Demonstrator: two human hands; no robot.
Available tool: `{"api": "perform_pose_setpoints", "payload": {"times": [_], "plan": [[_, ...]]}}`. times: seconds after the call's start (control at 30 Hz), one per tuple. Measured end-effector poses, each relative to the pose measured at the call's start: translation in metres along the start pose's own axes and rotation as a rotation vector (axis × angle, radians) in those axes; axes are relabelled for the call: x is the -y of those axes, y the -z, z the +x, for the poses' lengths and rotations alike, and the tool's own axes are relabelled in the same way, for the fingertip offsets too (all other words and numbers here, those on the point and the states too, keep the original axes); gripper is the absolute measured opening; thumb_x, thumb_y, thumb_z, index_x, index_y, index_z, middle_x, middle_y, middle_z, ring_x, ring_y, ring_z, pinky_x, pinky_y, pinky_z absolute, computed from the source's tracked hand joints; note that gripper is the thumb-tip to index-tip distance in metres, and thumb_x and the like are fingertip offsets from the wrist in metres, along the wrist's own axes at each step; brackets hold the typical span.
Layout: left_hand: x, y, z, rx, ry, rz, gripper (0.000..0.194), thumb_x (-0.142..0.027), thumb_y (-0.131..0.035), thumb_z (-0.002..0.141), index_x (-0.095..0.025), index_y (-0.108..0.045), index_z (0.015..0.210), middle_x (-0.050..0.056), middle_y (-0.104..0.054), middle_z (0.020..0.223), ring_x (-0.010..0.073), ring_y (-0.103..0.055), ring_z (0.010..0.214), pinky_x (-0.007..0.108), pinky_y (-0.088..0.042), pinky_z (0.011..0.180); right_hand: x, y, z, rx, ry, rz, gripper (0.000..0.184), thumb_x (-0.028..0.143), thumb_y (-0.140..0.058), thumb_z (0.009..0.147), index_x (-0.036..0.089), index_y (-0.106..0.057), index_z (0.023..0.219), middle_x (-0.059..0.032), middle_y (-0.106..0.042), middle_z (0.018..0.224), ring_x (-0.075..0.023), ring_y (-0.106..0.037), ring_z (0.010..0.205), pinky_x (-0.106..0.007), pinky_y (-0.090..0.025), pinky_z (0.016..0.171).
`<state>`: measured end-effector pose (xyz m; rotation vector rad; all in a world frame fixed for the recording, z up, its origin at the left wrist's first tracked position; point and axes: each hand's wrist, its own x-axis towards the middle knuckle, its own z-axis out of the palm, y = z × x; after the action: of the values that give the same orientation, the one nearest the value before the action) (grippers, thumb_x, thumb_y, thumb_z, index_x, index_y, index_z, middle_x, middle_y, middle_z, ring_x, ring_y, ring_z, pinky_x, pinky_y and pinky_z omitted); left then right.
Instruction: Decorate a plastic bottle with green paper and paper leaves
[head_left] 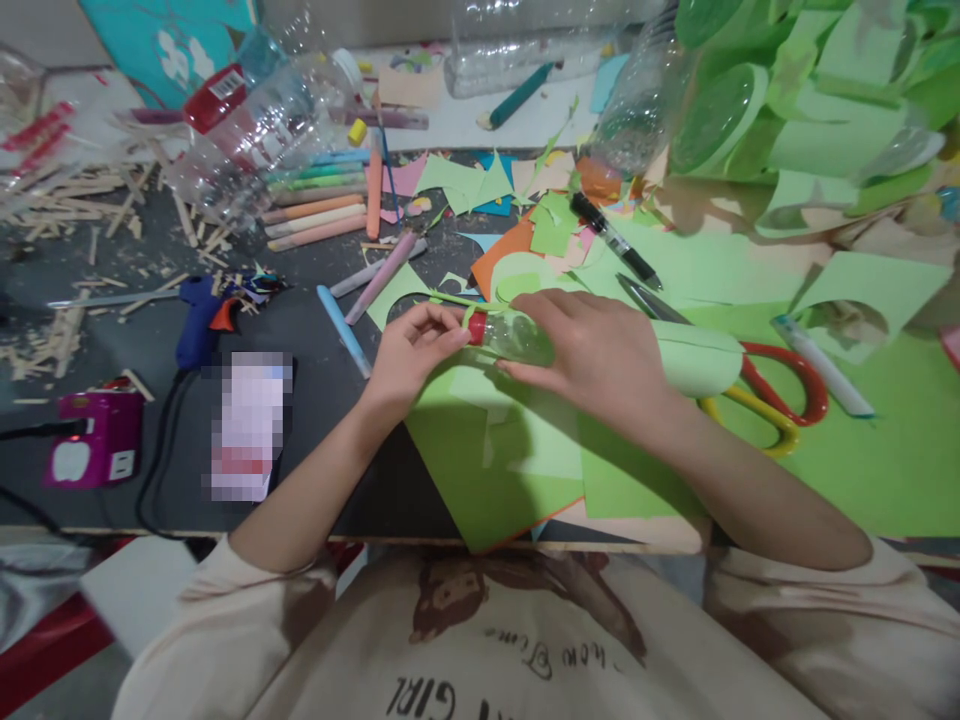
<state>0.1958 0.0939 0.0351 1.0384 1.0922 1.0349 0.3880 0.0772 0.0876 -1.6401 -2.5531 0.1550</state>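
A small clear plastic bottle (517, 338) with a red cap (477, 328) lies sideways between my hands, above green paper sheets (487, 470). My right hand (589, 345) is wrapped over the bottle's body, thumb underneath and fingers on top. At the cap end, my left hand (427, 345) is closed, thumb and fingertips pinched at the red cap. A thin green paper strip (457, 299) runs along the bottle's upper side near my left fingers. Just right of my right hand are a pale green rounded paper piece (697, 357) and scissors (795, 385) with red and yellow handles.
On the left lie a blue glue gun (199, 320), a phone (247, 425), a purple power adapter (94, 435) and scattered wooden sticks (67, 215). Behind are several markers (322, 210), paper scraps, a black pen (615, 240), clear bottles (270, 120) and green-papered bottles (720, 110).
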Motion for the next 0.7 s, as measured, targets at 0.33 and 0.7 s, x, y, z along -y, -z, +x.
{"api": "perform_pose_setpoints", "payload": {"times": [0.33,0.7], "plan": [[-0.005,0.0003,0.0013,0.029,-0.052,0.122,0.046,-0.059,-0.08,0.059,-0.019,-0.057,0.06,0.001,-0.059,0.074,0.0135,-0.055,0.073,0.027,-0.046,0.069,-0.001,-0.0009,0.0001,-0.01,-0.01,0.01,0.045,0.054,-0.051,0.09,0.016,-0.063,0.111,-0.0127,-0.071,0.097,-0.0253,-0.062,0.08,-0.031,-0.028,0.062],[-0.0032,-0.0001,-0.0002,0.024,-0.051,0.135,0.041,-0.052,-0.079,0.064,-0.02,-0.055,0.062,-0.001,-0.054,0.068,0.0116,-0.046,0.063,0.026,-0.038,0.06,-0.0002,0.0015,0.0006,0.022,-0.011,-0.007,0.044,0.052,-0.057,0.087,0.016,-0.063,0.111,-0.0124,-0.072,0.098,-0.0253,-0.062,0.08,-0.03,-0.026,0.06]]}}
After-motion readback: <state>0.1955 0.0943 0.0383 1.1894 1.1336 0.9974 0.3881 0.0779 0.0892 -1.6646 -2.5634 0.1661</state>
